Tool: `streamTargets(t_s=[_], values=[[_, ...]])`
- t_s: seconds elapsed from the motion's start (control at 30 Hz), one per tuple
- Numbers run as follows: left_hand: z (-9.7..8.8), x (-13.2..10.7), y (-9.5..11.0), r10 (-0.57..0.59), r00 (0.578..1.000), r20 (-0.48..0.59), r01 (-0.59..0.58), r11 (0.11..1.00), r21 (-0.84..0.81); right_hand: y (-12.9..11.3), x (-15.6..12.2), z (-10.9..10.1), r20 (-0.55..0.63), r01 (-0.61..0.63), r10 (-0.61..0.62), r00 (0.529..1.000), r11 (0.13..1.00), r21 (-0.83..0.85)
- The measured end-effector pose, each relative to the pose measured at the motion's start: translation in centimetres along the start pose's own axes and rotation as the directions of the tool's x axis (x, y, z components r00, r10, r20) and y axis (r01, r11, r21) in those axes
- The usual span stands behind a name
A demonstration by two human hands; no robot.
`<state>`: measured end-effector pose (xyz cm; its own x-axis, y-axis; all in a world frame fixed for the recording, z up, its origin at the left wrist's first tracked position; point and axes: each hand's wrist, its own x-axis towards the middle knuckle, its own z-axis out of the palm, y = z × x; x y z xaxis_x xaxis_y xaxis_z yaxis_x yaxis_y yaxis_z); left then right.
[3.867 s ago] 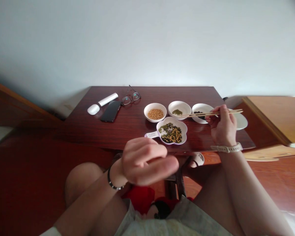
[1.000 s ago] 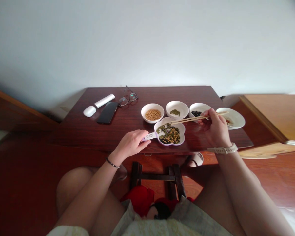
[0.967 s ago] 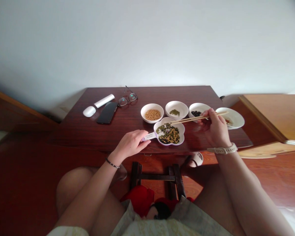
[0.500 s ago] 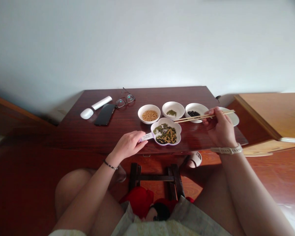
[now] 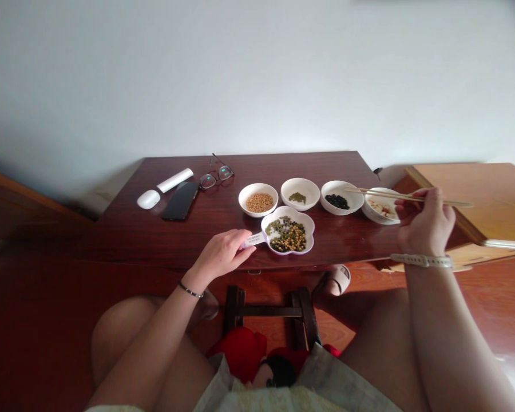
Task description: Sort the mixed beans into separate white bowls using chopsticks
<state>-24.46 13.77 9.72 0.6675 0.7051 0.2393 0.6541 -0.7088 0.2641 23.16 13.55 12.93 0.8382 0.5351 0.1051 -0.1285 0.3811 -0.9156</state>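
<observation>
My left hand [image 5: 223, 252] is closed on the labelled handle of a flower-shaped white bowl [image 5: 311, 229] with a lilac outer side; mixed green, yellow and black beans lie in it. In my right hand [image 5: 427, 223] is a pair of chopsticks [image 5: 381, 193], their tips over the edge of the bowl of black beans [image 5: 337, 201]. Nothing shows between the tips. Behind the flower-shaped bowl stand a bowl of yellow soybeans [image 5: 259, 201] and a bowl with a few green beans [image 5: 297, 198]. Right of these, a bowl of pale pieces [image 5: 381, 207] is partly covered by my right hand.
At the left of the dark wooden table [image 5: 163, 243] lie a phone [image 5: 181, 200], glasses [image 5: 217, 176], a white rounded case [image 5: 148, 199] and a long white case [image 5: 175, 179]. A lighter wooden cabinet [image 5: 467, 194] adjoins on the right. The wall [image 5: 257, 80] rises behind.
My right hand has moved right with the chopsticks, uncovering the bowl of pale pieces. The tips have gone from above the flower-shaped bowl to the black bean bowl. My left hand keeps its hold.
</observation>
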Motion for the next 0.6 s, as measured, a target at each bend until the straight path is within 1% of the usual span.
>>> streamTargets(t_s=[0.17,0.23,0.3,0.33,0.43,0.47,0.6], values=[[-0.1,0.1,0.1,-0.007,1.000,0.002,0.007,1.000,-0.007,0.5,-1.2,0.9,0.083,-0.010,0.005,0.997,0.998,0.068],[-0.1,0.1,0.1,-0.007,1.000,0.004,0.007,1.000,-0.008,0.7,-2.1,1.6,0.167,-0.051,0.035,0.985,0.995,0.089],[-0.1,0.0,0.1,-0.006,1.000,0.002,0.006,1.000,-0.014,0.9,-3.3,2.4,0.304,-0.103,0.079,0.949,0.993,0.064],[-0.1,0.0,0.1,-0.006,1.000,0.000,0.006,1.000,-0.017,1.0,-4.0,2.8,0.330,-0.092,0.067,0.942,0.994,0.063],[-0.1,0.0,0.1,-0.007,1.000,-0.008,0.007,1.000,-0.020,1.5,-6.0,3.9,0.465,-0.124,0.141,0.874,0.990,-0.066],[-0.2,0.0,0.2,-0.009,1.000,-0.007,0.009,1.000,-0.020,1.7,-6.7,4.3,0.488,-0.133,0.167,0.857,0.986,-0.104],[-0.3,0.1,0.4,-0.015,1.000,0.001,0.015,1.000,-0.025,2.4,-8.6,5.4,0.536,-0.111,0.194,0.822,0.977,-0.183]])
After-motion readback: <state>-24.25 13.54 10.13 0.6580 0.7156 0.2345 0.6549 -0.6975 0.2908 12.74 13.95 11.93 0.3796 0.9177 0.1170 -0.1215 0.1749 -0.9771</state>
